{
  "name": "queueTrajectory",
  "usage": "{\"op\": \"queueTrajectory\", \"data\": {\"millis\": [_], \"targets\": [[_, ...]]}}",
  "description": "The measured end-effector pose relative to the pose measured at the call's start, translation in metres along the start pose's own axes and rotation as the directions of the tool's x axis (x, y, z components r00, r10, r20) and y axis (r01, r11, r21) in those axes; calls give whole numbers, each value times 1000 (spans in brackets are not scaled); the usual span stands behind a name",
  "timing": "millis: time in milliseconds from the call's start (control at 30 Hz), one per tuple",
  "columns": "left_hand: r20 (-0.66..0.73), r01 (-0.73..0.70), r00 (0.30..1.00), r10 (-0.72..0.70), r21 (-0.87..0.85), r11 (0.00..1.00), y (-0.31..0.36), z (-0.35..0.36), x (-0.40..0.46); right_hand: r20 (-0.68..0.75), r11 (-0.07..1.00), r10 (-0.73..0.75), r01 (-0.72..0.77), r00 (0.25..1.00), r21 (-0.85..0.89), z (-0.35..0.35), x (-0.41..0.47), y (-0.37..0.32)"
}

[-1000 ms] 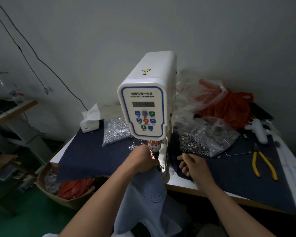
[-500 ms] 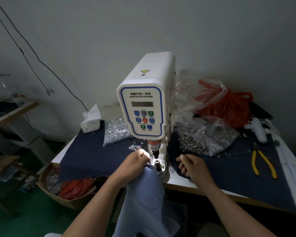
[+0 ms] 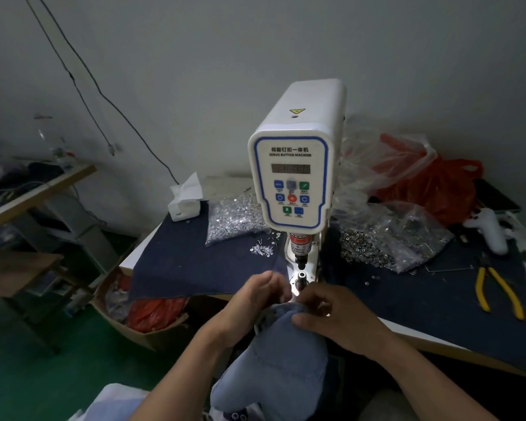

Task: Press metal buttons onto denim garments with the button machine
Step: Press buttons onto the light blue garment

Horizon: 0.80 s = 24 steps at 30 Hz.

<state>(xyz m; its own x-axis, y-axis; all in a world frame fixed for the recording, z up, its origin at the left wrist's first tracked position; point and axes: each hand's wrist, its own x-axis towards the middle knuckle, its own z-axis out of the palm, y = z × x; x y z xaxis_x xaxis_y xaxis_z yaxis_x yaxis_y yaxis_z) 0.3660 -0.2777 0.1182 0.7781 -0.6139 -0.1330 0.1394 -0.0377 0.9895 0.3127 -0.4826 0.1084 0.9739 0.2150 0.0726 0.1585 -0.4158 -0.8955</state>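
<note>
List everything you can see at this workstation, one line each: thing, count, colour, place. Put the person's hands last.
button machine: one, white with blue trim, table centre
denim garment: one, light blue, below the machine
bags of metal parts: two, clear, silvery contents, either side of the machine
tissue pack: one, white, far left of table
pliers: one, yellow handles, right of table
red bag: one, behind the right bag
cardboard box: one, brown, floor left
left hand: grips the denim's top edge
right hand: grips the denim's top edge
</note>
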Motion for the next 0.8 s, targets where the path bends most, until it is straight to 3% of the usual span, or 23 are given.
{"op": "queueTrajectory", "data": {"millis": [100,200,267,367,467,533,633,733,800], "targets": [[107,-124,990,89,390,913,-7,-3,-7,48,1000,8,-9,999,11,-5,-4,-4],[157,-241,969,188,464,852,-23,-7,-15,121,1000,21,-22,992,14,-11,-6,-7],[95,-242,970,223,364,899,-28,-8,-19,195,999,35,-32,980,-19,-16,-6,-9],[37,-236,971,236,-12,972,-33,-3,-19,300,997,46,-26,953,-70,-27,-4,-13],[53,-199,971,232,-348,916,-35,7,-14,321,992,50,-10,946,-127,-36,-4,-17],[64,-166,976,208,-404,900,-36,11,-14,307,994,21,13,952,-110,-39,-3,-20],[149,-147,975,166,-127,981,-36,13,-17,310,999,-2,-14,951,49,-42,-3,-20],[189,-149,976,110,205,967,-47,7,-15,326,989,28,-74,945,129,-38,-4,-12],[154,-96,986,69,175,980,-53,2,-15,269,945,73,-153,960,290,-35,-5,-3]]}}
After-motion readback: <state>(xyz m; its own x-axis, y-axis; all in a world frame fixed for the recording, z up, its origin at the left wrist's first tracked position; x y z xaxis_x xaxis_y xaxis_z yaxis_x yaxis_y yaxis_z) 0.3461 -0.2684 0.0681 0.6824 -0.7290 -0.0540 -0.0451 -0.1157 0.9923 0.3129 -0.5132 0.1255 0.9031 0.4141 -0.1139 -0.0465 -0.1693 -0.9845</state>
